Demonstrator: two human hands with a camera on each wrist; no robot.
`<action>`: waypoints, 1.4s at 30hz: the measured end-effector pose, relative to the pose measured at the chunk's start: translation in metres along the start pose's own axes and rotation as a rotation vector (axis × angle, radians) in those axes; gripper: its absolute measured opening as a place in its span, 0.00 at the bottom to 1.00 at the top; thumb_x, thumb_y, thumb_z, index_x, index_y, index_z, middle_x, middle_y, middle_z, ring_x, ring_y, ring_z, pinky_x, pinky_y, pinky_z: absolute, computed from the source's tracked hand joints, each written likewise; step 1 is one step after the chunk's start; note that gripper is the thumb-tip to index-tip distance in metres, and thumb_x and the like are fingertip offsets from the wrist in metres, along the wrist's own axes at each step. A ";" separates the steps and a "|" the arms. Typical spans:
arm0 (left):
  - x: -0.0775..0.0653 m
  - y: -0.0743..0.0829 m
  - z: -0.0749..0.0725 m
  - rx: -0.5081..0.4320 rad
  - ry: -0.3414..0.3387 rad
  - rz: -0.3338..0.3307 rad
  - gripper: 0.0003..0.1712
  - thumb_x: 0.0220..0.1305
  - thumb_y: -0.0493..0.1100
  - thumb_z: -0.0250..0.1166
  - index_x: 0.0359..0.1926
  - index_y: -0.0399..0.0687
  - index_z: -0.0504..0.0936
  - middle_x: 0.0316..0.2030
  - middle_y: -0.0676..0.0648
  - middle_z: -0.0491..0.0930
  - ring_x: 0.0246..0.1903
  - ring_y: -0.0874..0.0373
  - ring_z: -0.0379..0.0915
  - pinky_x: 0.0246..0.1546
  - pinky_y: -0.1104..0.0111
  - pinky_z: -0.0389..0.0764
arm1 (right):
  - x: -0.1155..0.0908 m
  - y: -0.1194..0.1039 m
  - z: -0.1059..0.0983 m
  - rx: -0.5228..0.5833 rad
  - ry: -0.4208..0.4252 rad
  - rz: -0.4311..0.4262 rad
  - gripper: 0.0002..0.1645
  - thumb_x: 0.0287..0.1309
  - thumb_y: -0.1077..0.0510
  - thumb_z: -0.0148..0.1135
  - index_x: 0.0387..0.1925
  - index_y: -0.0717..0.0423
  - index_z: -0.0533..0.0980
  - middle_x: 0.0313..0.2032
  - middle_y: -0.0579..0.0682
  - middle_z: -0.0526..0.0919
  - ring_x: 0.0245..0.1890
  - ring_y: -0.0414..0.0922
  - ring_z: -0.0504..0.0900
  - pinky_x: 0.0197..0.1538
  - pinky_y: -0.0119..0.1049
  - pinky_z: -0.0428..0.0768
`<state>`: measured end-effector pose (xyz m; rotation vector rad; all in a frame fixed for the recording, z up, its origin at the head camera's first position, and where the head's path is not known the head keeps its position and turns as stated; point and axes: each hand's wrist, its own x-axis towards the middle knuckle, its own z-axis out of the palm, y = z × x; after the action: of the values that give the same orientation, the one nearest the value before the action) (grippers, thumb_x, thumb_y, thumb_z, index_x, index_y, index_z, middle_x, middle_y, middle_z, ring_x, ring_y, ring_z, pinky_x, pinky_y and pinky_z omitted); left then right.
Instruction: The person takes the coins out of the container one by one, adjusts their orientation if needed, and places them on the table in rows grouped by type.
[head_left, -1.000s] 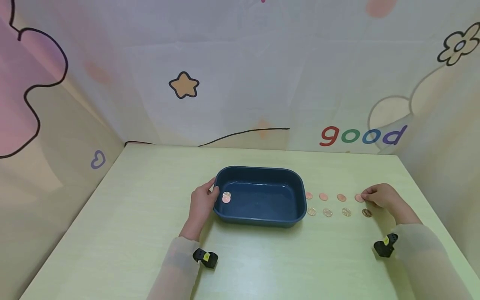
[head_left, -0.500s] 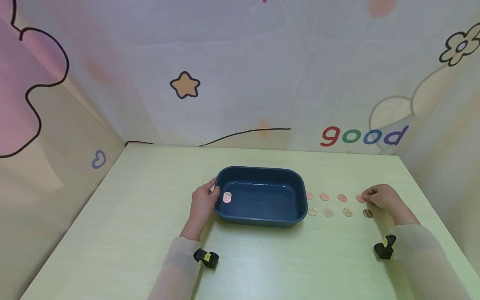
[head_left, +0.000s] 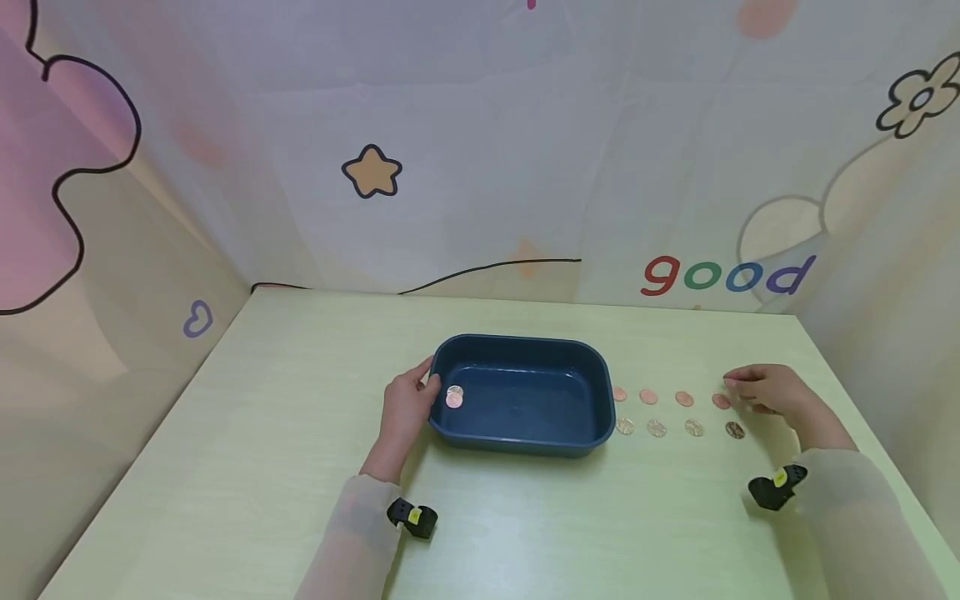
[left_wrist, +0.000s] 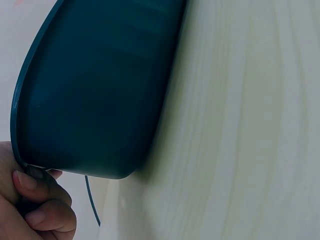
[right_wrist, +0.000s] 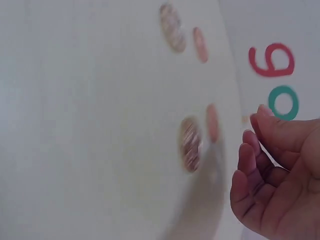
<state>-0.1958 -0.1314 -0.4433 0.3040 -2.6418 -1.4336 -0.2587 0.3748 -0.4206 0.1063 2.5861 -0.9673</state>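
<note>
A dark blue plastic bin (head_left: 521, 400) stands on the pale table, its near wall also large in the left wrist view. My left hand (head_left: 405, 412) grips its left end, thumb over the rim and fingers curled beneath it. Two overlapping coins (head_left: 454, 397) lie inside, near that hand. Right of the bin, flat pinkish coins (head_left: 648, 397) form a back row and larger shiny coins (head_left: 656, 428) a front row. My right hand (head_left: 768, 396) hovers beside the rightmost pinkish coin (head_left: 721, 401), thumb and index fingertips close together, other fingers loosely bent, nothing seen between them.
The table (head_left: 315, 375) runs back to a printed cloth wall (head_left: 480, 200), with cloth sides left and right. A small black camera (head_left: 777, 488) sits on the right wrist and another black camera (head_left: 412, 517) on the left one.
My right hand has come off the rightmost pinkish coin and risen slightly, moving a little right; the coin stays on the table. The left hand and bin have not moved.
</note>
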 end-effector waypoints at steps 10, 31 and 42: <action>-0.001 0.000 0.000 -0.003 -0.007 -0.014 0.25 0.71 0.40 0.58 0.67 0.40 0.77 0.15 0.54 0.61 0.17 0.60 0.58 0.21 0.72 0.60 | -0.017 -0.089 0.010 -0.067 0.125 -0.253 0.27 0.76 0.48 0.54 0.58 0.69 0.74 0.49 0.66 0.81 0.46 0.53 0.78 0.44 0.33 0.78; -0.001 0.001 -0.001 0.011 -0.015 -0.021 0.25 0.72 0.40 0.58 0.68 0.41 0.77 0.16 0.53 0.63 0.18 0.60 0.59 0.21 0.73 0.61 | -0.009 -0.233 0.078 -0.280 -0.161 -0.629 0.13 0.68 0.56 0.64 0.47 0.62 0.82 0.42 0.57 0.87 0.43 0.49 0.82 0.50 0.44 0.82; 0.001 0.003 -0.002 0.007 -0.034 -0.031 0.26 0.72 0.41 0.57 0.68 0.41 0.76 0.15 0.54 0.61 0.17 0.60 0.58 0.21 0.72 0.61 | 0.023 -0.272 0.130 -0.351 -0.393 -0.749 0.12 0.66 0.60 0.65 0.47 0.65 0.82 0.41 0.57 0.88 0.38 0.42 0.81 0.51 0.37 0.81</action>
<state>-0.1965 -0.1320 -0.4394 0.3264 -2.6806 -1.4518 -0.2927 0.0828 -0.3514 -1.0906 2.3739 -0.6290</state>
